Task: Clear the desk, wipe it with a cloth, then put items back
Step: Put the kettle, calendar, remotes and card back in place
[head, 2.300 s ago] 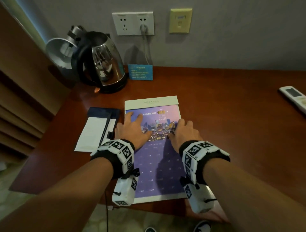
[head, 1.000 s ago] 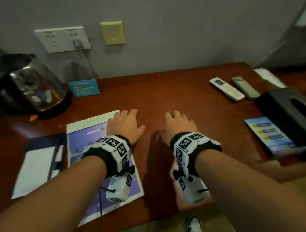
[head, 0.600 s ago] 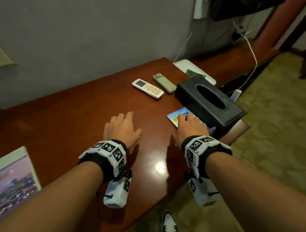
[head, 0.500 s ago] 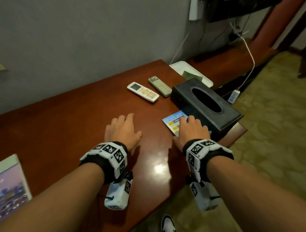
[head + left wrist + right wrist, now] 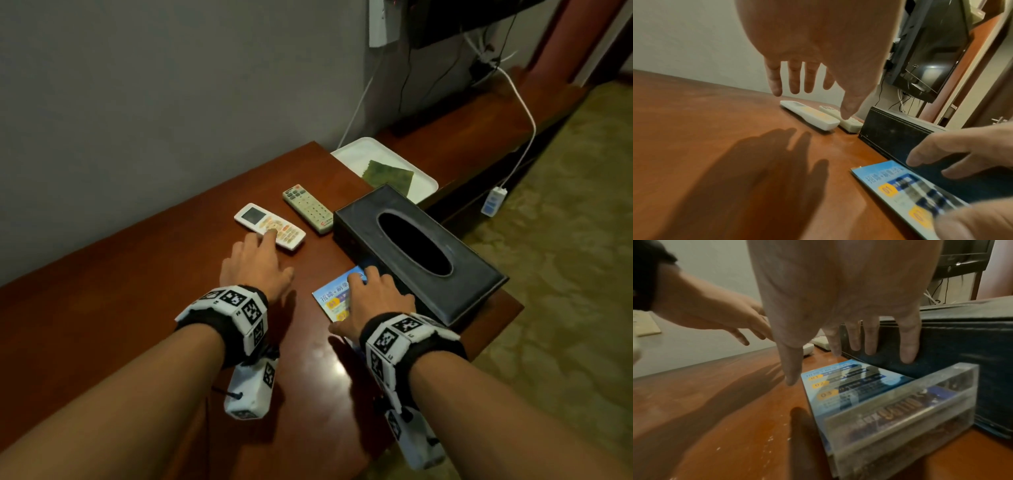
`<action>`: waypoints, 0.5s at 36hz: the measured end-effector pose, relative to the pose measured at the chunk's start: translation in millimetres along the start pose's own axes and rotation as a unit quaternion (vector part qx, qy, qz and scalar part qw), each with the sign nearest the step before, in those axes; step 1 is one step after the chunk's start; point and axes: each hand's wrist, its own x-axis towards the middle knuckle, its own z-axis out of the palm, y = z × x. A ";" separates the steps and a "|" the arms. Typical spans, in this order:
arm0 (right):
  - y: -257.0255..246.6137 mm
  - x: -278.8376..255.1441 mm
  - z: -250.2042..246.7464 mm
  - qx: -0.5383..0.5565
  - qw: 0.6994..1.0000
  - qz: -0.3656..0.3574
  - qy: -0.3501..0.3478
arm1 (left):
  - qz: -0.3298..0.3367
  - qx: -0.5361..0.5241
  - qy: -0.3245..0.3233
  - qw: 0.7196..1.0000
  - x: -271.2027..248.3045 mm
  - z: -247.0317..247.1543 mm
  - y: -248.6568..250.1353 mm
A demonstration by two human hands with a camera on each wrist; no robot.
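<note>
A reddish-brown wooden desk (image 5: 120,308) stands against a grey wall, seen from above by the person working at it. At its right end lies a black tissue box (image 5: 358,222); its oval top opening shows only darkness inside. Beyond the box, by the wall, a white tray (image 5: 356,154) holds one flat dark green square (image 5: 387,174), which looks like a cloth, lying in the half nearer the box. Both forearms reach in from the bottom edge, and each wrist wears a band with black-and-white square markers. The right hand (image 5: 373,301) is spread wide, palm down, fingers straight and a little apart, holding nothing. It hangs over a blue card (image 5: 329,298) that lies face up in a clear plastic stand (image 5: 900,410), tight against the box's near side. Its fingertips reach the box's side wall just above the card; whether they touch either cannot be told. The thumb points down at the card's left edge. The left hand (image 5: 255,270) is also wide and holds nothing, hovering above the bare wood and casting a shadow on it. Its fingertips are over the near end of a white remote (image 5: 270,226) with a small screen; contact cannot be told. A beige remote (image 5: 308,209) lies just beside that one, between it and the box.
</note>
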 end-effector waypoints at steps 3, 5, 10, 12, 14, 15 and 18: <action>-4.3 7.0 4.2 0.005 1.000 0.009 -0.023 | 0.010 -0.010 -0.007 1.000 21.3 3.0 2.2; -6.5 11.8 6.8 0.008 0.999 0.020 -0.037 | 0.019 -0.019 -0.018 0.999 34.1 7.2 3.2; -8.8 23.1 10.1 -0.010 0.998 0.041 -0.045 | 0.051 -0.010 -0.047 0.998 63.6 22.9 4.7; -10.5 25.1 11.1 -0.017 0.998 0.045 -0.034 | 0.064 -0.005 -0.056 0.996 74.7 30.2 3.4; -12.8 27.0 12.3 -0.015 0.998 0.051 -0.033 | 0.084 0.002 -0.056 0.995 85.7 36.5 1.8; -14.1 27.6 12.8 -0.014 0.998 0.053 -0.037 | 0.093 0.004 -0.055 0.994 89.9 39.4 1.4; -20.3 28.7 12.4 -0.006 0.998 0.056 -0.040 | 0.115 0.015 -0.053 0.992 99.1 46.1 2.5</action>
